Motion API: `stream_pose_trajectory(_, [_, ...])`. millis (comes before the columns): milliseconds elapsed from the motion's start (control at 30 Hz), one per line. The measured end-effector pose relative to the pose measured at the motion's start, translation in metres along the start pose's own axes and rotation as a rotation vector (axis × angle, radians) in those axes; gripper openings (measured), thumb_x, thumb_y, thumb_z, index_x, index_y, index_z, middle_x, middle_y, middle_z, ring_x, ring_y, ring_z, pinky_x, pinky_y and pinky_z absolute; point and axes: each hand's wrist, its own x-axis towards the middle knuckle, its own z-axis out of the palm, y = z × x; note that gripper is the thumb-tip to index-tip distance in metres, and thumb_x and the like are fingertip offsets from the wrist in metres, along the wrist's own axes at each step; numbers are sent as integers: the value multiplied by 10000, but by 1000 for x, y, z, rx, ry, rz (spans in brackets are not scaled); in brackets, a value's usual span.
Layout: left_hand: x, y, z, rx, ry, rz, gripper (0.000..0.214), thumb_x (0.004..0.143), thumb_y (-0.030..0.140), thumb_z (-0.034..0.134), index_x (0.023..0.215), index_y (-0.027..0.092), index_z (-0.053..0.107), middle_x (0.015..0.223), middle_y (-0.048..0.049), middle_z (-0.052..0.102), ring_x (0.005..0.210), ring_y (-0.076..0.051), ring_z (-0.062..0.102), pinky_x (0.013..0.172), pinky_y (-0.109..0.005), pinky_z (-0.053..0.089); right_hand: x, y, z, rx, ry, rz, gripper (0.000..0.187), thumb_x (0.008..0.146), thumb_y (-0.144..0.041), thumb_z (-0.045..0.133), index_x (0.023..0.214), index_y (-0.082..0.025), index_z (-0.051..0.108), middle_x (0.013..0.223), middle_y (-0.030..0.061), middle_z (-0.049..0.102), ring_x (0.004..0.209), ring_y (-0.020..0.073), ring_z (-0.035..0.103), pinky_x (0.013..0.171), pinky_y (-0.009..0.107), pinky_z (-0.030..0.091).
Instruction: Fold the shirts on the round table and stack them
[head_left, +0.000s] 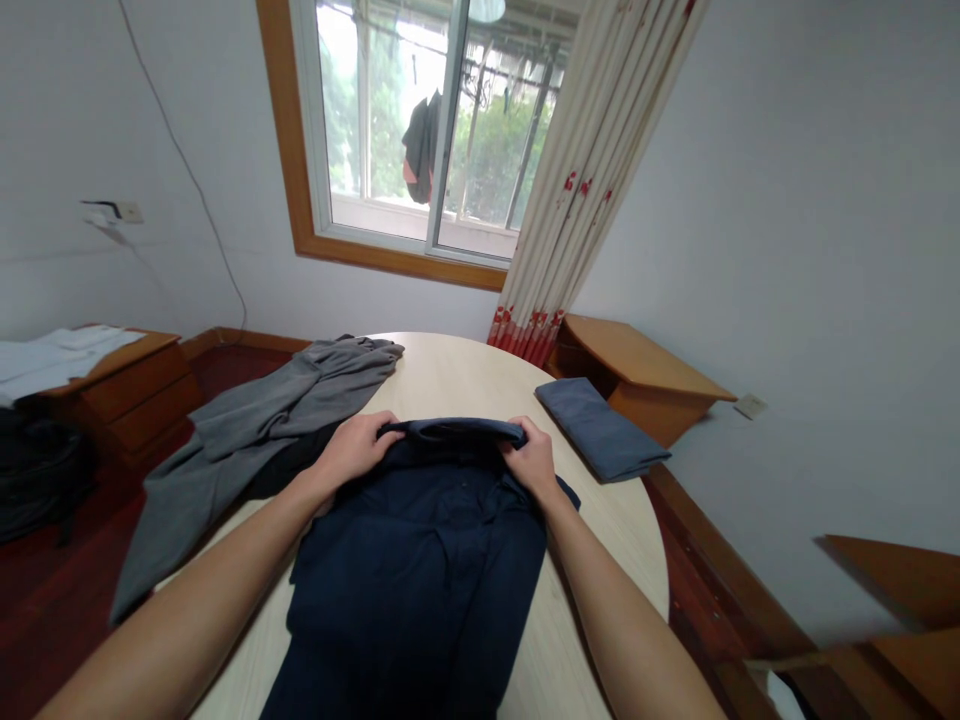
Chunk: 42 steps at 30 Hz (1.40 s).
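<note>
Dark navy trousers [420,560] lie spread on the round pale table, with the waist at the far end and the lower part running toward me. My left hand [364,445] pinches the left end of the waistband [457,430], thumb and fingers closed on the cloth. At the other end, my right hand [531,460] grips the waistband the same way. Between both hands the band is stretched and slightly raised, with the waist opening showing. The fabric below is wrinkled, and its near end runs out of view.
A folded grey-blue garment [600,430] rests at the table's right edge [652,540]. Loose grey clothing [262,410] hangs over the left edge, beside black cloth [292,465]. Wooden cabinets [645,355] and a curtain [577,190] stand beyond; a black bag [37,470] is at left.
</note>
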Motion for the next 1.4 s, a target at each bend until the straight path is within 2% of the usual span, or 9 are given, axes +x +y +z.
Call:
stream_pose_trajectory(200, [3, -13, -3, -41, 12, -23, 313, 888, 458, 515, 936, 217, 710, 870, -60, 732, 801, -235, 652, 692, -290, 417, 1, 2, -4, -31, 4, -17, 161, 755, -368, 615, 774, -209, 637, 685, 11, 665, 656, 203, 597, 624, 290, 440])
stream_pose_trajectory(400, [3, -12, 1, -68, -86, -17, 321, 819, 522, 606, 845, 217, 702, 750, -36, 705, 705, -218, 645, 629, -276, 402, 4, 12, -11, -53, 102, -6, 156, 740, -320, 588, 817, -206, 662, 758, 38, 702, 726, 232, 630, 683, 322, 478])
stream_pose_trajectory(533, [3, -14, 6, -46, -169, 64, 368, 743, 582, 687, 746, 215, 668, 722, -27, 687, 708, -220, 632, 619, -277, 411, 8, 24, -23, -126, 179, -91, 145, 710, -261, 595, 807, -209, 690, 814, 58, 681, 806, 252, 617, 758, 369, 493])
stream_pose_trajectory(667, [4, -20, 5, 7, -209, 70, 289, 678, 496, 749, 733, 223, 670, 772, -20, 685, 732, -216, 624, 628, -273, 412, 11, 35, -36, -250, 246, -115, 176, 726, -237, 598, 829, -216, 740, 822, 65, 625, 828, 256, 573, 740, 375, 478])
stream_pose_trajectory(833, [4, -20, -3, 141, -80, -25, 171, 792, 390, 629, 789, 237, 705, 780, -40, 692, 744, -217, 628, 615, -270, 384, 13, 36, -46, -274, 286, -36, 243, 773, -243, 569, 907, -194, 766, 779, 47, 565, 683, 216, 559, 643, 340, 458])
stream_pose_trajectory(967, [3, -14, -8, 169, 83, -126, 268, 880, 420, 511, 908, 240, 707, 763, -46, 703, 730, -234, 645, 608, -279, 379, 15, 34, -49, -251, 250, -55, 284, 720, -202, 578, 943, -179, 752, 831, 73, 667, 746, 250, 634, 718, 358, 493])
stream_pose_trajectory(1100, [3, -10, -10, -65, 295, -197, 317, 877, 461, 495, 925, 201, 670, 652, -31, 672, 628, -215, 639, 596, -278, 421, 17, 36, -50, -225, 242, 40, 286, 728, -212, 540, 926, -166, 740, 815, 106, 736, 728, 272, 671, 712, 364, 502])
stream_pose_trajectory(1233, [6, -5, -4, -643, 347, -305, 415, 831, 561, 538, 944, 164, 587, 555, 1, 640, 439, -164, 586, 489, -258, 453, 15, 38, -42, -135, 233, 224, 247, 735, -270, 502, 795, -179, 723, 675, 97, 719, 613, 261, 655, 583, 334, 484])
stream_pose_trajectory(1400, [10, 3, 6, -1007, 482, -293, 501, 725, 585, 693, 945, 158, 551, 663, -39, 716, 524, -175, 679, 535, -276, 541, 7, 33, -24, 329, 98, 541, 188, 645, -326, 577, 766, -205, 654, 556, 43, 674, 475, 241, 625, 451, 311, 475])
